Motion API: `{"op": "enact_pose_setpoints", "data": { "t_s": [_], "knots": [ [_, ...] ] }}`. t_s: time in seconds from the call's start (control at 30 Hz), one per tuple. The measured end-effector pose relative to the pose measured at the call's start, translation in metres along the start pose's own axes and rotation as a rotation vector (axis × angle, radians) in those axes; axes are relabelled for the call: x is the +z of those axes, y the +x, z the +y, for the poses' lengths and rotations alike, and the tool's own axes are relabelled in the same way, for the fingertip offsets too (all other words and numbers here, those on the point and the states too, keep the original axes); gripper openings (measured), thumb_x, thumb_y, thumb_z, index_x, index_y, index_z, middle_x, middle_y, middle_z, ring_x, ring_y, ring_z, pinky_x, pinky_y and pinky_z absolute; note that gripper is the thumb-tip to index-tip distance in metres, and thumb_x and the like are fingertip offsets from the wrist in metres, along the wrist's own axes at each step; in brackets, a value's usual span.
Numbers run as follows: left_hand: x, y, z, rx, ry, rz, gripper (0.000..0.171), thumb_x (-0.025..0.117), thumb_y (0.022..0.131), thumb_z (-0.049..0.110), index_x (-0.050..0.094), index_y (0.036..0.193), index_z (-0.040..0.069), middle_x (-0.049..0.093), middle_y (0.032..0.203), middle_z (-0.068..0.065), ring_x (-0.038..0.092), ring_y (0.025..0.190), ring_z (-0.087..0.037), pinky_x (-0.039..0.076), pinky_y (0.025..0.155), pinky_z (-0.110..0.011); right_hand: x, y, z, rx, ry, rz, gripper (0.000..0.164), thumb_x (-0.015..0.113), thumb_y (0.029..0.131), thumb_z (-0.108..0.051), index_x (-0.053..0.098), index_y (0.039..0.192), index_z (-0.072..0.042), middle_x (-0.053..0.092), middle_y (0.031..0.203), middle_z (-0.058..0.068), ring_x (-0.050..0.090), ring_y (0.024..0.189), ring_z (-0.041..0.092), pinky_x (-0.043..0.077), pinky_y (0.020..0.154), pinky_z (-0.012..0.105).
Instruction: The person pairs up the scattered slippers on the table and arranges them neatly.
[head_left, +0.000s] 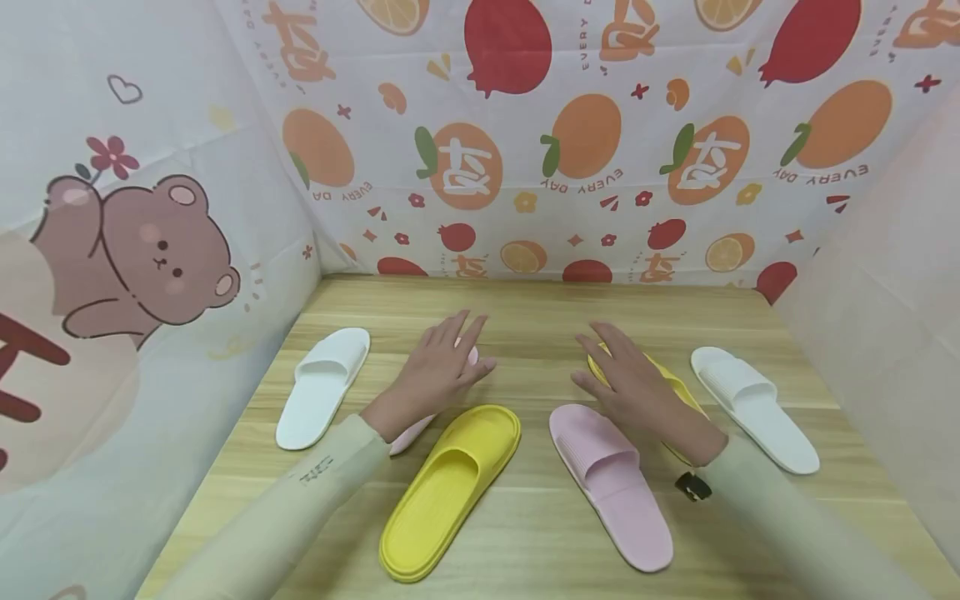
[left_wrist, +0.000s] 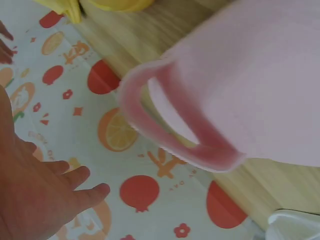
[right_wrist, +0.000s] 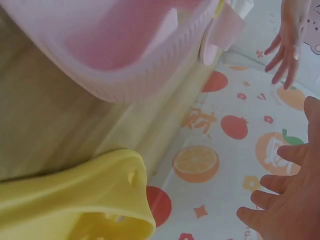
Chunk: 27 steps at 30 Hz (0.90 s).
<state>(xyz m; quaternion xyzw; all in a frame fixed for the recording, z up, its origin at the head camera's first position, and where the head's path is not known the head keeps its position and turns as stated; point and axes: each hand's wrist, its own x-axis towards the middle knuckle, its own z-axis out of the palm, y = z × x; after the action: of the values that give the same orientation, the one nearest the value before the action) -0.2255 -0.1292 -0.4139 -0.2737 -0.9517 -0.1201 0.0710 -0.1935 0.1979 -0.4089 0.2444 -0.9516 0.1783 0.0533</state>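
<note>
My left hand, its fingers spread and empty, hovers above a pink slipper that it mostly covers in the head view. Over a yellow slipper my right hand is held the same way, hiding much of that slipper. Between the forearms lie another yellow slipper on the left and another pink slipper on the right. In the left wrist view the left hand is apart from the pink slipper. The right wrist view shows the right hand apart from the yellow slipper.
One white slipper lies at the table's left side and another white slipper at its right. A fruit-print cloth hangs behind the wooden table. A bear-print cloth walls the left, a pale cloth the right.
</note>
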Motion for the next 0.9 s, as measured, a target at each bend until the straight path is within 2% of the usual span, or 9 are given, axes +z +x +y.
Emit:
{"op": "enact_pose_setpoints", "data": {
  "t_s": [0.23,0.4,0.67,0.9],
  "knots": [
    [0.010,-0.005,-0.015,-0.063,-0.034,-0.037,0.076,0.036,0.105,0.059,0.012,0.163,0.017,0.015,0.167,-0.017,0.018,0.153,-0.037,0.018,0.122,-0.058,0.012,-0.012,-0.002,-0.012,-0.011,0.009,0.066,0.053,0.103,-0.047,0.041,0.153,-0.007,0.026,0.163,0.016,0.026,0.150,0.039,0.032,0.115,0.060],
    [0.017,-0.008,-0.023,-0.090,-0.052,-0.043,0.075,0.037,0.105,0.056,0.011,0.163,0.017,0.014,0.167,-0.018,0.017,0.153,-0.038,0.016,0.122,-0.059,0.025,-0.021,-0.003,-0.033,-0.049,0.031,0.065,0.060,0.100,-0.043,0.043,0.152,-0.007,0.032,0.159,0.020,0.028,0.148,0.040,0.030,0.117,0.058],
    [0.028,-0.016,-0.029,-0.099,-0.074,-0.069,0.070,0.037,0.106,0.054,0.017,0.163,0.018,0.012,0.168,-0.016,0.017,0.153,-0.039,0.016,0.121,-0.061,0.038,-0.048,-0.008,-0.024,-0.043,-0.010,0.066,0.054,0.101,-0.051,0.045,0.152,-0.010,0.029,0.162,0.018,0.021,0.152,0.040,0.024,0.120,0.056],
    [0.035,-0.024,-0.034,-0.153,-0.125,-0.078,0.074,0.040,0.104,0.056,0.020,0.162,0.015,0.012,0.167,-0.019,0.015,0.153,-0.039,0.021,0.115,-0.070,0.051,-0.071,-0.014,-0.041,-0.138,0.002,0.075,0.061,0.094,-0.058,0.046,0.151,-0.012,0.031,0.161,0.023,0.029,0.148,0.044,0.027,0.119,0.058]
  ]
}}
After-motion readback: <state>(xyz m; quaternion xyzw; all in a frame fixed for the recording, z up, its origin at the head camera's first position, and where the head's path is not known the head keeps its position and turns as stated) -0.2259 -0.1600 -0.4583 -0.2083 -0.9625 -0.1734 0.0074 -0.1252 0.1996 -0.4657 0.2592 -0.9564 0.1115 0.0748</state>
